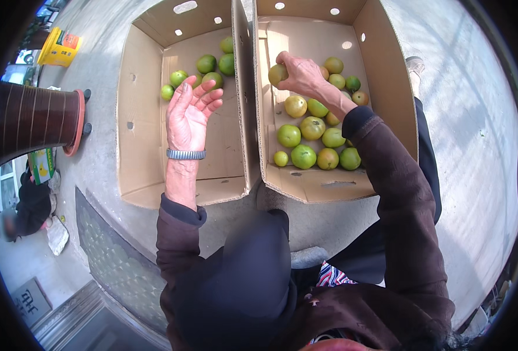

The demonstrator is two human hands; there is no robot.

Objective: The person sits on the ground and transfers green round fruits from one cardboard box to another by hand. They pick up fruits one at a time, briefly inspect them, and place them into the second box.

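Observation:
Two open cardboard boxes stand side by side before me. Over the left cardboard box (143, 87), my left hand (191, 118) is palm up with its fingers apart and nothing in it. Several green tomatoes (206, 64) lie at that box's far end, a few partly behind my fingers. Inside the right cardboard box (390, 83), my right hand (305, 74) grips a yellowish-green tomato (278, 75) near the left wall. Several green and blushing tomatoes (312, 128) rest on that box's floor, in rows at the near end. My right wrist and sleeve hide some of them.
A yellow bucket (61, 47) and a large brown glazed pot (35, 123) on a wheeled base (80, 123) stand at the left. Another person (33, 204) is at the far left, near a pale stone (57, 235). A dark mat (114, 259) lies on the concrete floor.

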